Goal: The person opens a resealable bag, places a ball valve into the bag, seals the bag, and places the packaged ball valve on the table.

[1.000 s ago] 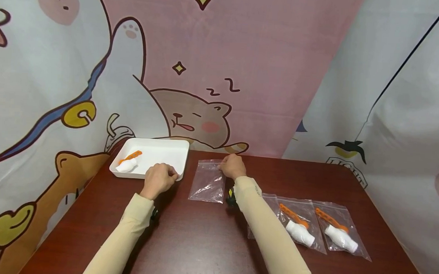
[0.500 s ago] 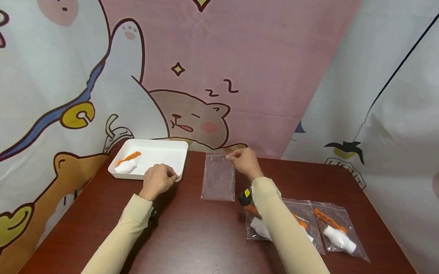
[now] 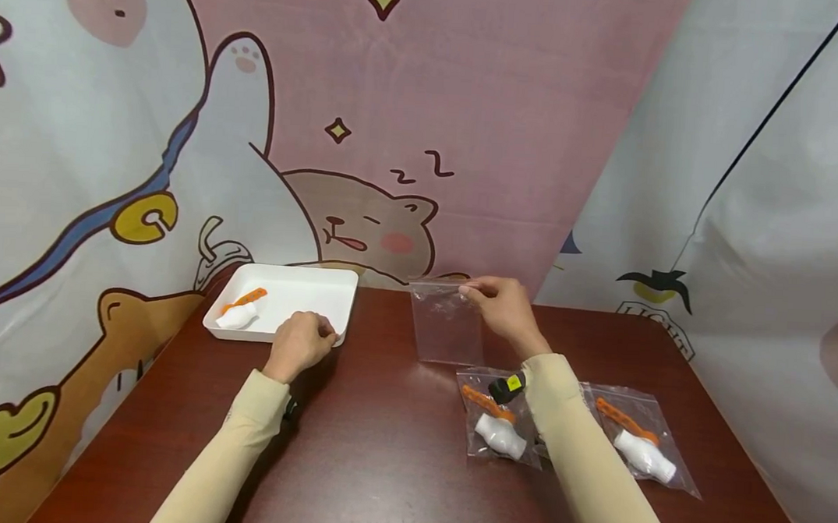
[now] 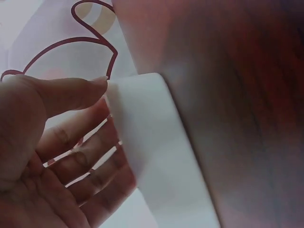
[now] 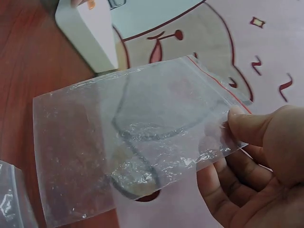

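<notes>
At the near right corner of a white tray (image 3: 312, 286), my left hand (image 3: 300, 342) holds the rim. The left wrist view shows the thumb (image 4: 92, 90) at the top of the wall and the other fingers behind it. Inside the tray lie an orange perforated strip (image 3: 250, 297) and a white bottle-like piece (image 3: 237, 316). My right hand (image 3: 504, 308) pinches a clear zip bag (image 3: 446, 329) by its upper corner, thumb in front. The bag hangs flat, and a red line (image 5: 213, 80) runs along its zip end. Nothing shows inside it.
Clear bags, each with an orange strip and a white piece, lie at the right: one nearer bag (image 3: 499, 417) and one farther right (image 3: 646, 439). My right forearm hides most of another between them. A printed cloth (image 3: 508, 140) hangs behind the brown table (image 3: 382, 463).
My right hand has lifted the clear bag off the table and carried it to the right. The left hand keeps its place at the tray, which has not moved.
</notes>
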`<state>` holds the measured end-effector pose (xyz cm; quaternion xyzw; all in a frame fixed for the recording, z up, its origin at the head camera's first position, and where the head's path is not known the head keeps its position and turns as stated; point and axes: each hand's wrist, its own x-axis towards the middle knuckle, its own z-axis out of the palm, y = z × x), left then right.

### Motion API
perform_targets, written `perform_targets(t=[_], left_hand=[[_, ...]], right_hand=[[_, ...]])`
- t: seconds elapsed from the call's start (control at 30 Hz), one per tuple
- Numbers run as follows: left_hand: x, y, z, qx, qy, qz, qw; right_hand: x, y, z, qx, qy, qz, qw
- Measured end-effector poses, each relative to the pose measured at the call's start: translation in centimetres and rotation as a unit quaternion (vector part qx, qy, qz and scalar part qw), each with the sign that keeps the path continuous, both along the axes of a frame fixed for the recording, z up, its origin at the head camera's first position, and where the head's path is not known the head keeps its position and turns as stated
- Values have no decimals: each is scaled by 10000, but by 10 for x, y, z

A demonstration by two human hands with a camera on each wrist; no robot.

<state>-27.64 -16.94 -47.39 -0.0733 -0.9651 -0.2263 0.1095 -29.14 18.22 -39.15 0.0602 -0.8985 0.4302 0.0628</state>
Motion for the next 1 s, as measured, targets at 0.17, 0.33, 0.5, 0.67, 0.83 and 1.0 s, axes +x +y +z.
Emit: perform_targets(t=[0.17, 0.33, 0.5, 0.67, 0.83, 1.0], left_hand=[[3, 6, 9, 343, 127, -220, 9991], [12, 21, 27, 1035, 403, -586, 9921], [29, 43, 53, 1759, 486, -1036, 9777], [51, 63, 73, 2192, 366, -1432, 9644], [69, 80, 88, 2699, -129, -1972, 9424], [82, 93, 97, 3056, -696, -2578, 9139]], right_hand=[[14, 10, 10, -140, 15, 164, 9998], [29, 14, 18, -211, 46, 635, 9977], [42, 14, 21, -422, 20, 1221, 9916], [56, 9, 22, -581, -8, 1671, 9842], [67, 3, 23, -348, 248, 1979, 9793], [76, -1, 26, -149, 384, 2386, 9702]])
